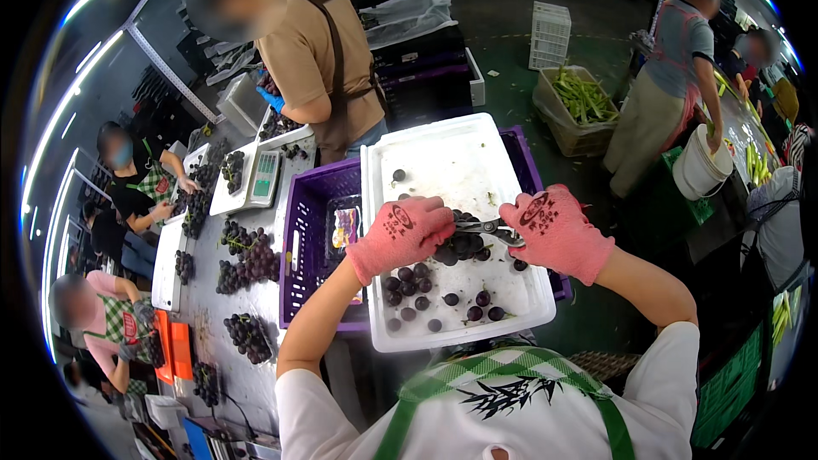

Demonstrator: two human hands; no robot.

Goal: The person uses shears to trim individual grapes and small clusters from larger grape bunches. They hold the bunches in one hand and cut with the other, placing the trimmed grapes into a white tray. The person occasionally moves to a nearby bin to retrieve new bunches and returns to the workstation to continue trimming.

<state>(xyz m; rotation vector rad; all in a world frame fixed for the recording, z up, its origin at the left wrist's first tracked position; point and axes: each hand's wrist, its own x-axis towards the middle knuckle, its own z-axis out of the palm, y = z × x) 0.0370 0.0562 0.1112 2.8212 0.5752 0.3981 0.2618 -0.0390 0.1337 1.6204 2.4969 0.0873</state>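
Note:
My left hand (409,230), in a pink glove, is closed at the top of a bunch of dark grapes (461,246) hanging over a white plastic tray (441,140). My right hand (553,227), gloved alike, holds small metal scissors (491,226), their blades pointing left at the bunch's top beside my left fingers. The stem in my left fingers is hidden. Several loose grapes (409,284) lie in the tray's near part, and a single grape (399,175) lies farther off. Beneath the tray stands a purple plastic crate (319,172) with a clear labelled pack (345,229) inside.
On the metal table (211,313) at left lie grape bunches (248,337), a digital scale (264,179) and orange trays (172,348). A co-worker in a brown apron (335,45) stands beyond the crate; others work at left and right. A basket of green stalks (575,108) stands on the floor.

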